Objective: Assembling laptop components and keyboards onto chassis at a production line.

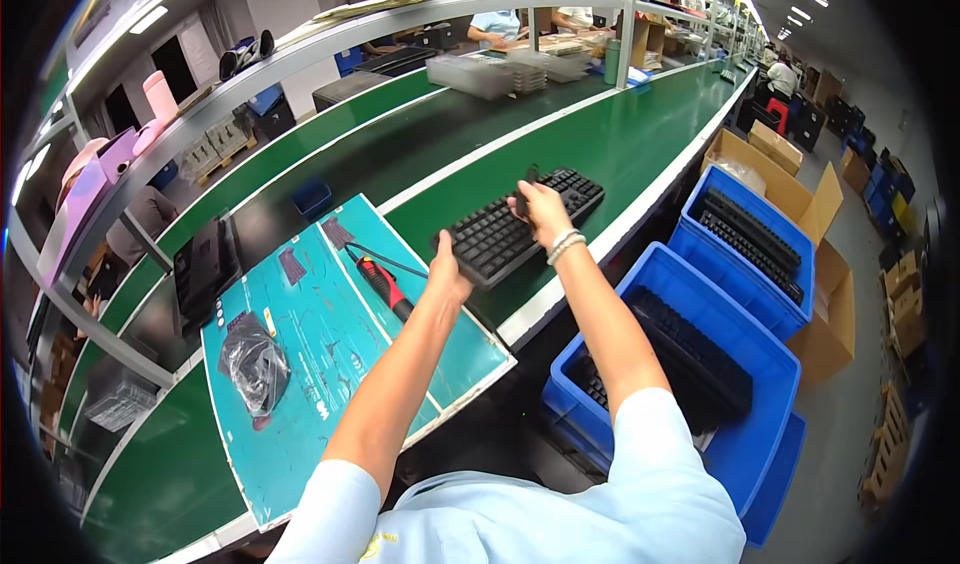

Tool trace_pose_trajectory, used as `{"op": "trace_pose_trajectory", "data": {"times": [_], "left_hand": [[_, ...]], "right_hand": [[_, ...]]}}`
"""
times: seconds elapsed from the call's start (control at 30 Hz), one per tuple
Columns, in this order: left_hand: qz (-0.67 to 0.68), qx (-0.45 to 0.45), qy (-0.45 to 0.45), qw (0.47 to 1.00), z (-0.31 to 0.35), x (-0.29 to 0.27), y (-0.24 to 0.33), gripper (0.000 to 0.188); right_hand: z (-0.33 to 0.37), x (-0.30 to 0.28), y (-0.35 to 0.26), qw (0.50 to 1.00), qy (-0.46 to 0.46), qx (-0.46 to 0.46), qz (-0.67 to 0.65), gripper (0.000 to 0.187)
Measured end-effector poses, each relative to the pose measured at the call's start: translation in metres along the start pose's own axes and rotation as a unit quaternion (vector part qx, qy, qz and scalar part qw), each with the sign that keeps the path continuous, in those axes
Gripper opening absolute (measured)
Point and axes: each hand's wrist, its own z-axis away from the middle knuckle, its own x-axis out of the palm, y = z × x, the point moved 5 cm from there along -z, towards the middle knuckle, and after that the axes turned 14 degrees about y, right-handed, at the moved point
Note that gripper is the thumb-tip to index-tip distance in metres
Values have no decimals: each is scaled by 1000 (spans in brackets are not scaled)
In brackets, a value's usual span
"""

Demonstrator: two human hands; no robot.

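A black keyboard (500,239) is held at a slant over the green conveyor belt (470,174). At its near left end, my left hand (449,267) grips the edge, thumb up along the side. My right hand (543,212), with a beaded bracelet at the wrist, is closed above the keys around a small dark object (532,175) whose kind I cannot make out. To the left of the keyboard, a red and black electric screwdriver (382,285) with a cord lies on a teal board (335,364). A bundle in clear plastic (256,366) rests farther left on that board.
By my right arm stand a blue bin (775,384) with black keyboards (690,354) and a second blue bin (745,179) with more. Open cardboard boxes (830,294) sit behind them. A metal frame (330,24) spans the far side; other people work beyond.
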Motion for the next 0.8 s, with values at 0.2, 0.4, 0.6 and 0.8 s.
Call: {"op": "trace_pose_trajectory", "data": {"times": [0.2,0.4,0.6,0.8], "left_hand": [[-366,115,-48,922,25,8,46,55],[-379,370,-153,834,120,-78,135,46],[-217,441,178,853,259,-295,196,28],[-32,406,559,722,445,-583,89,27]], "right_hand": [[72,94,31,868,-76,-372,318,36],[186,129,106,683,-275,-602,309,31],[266,150,207,544,-526,-517,400,31],[365,189,299,386,-703,-487,346,40]]}}
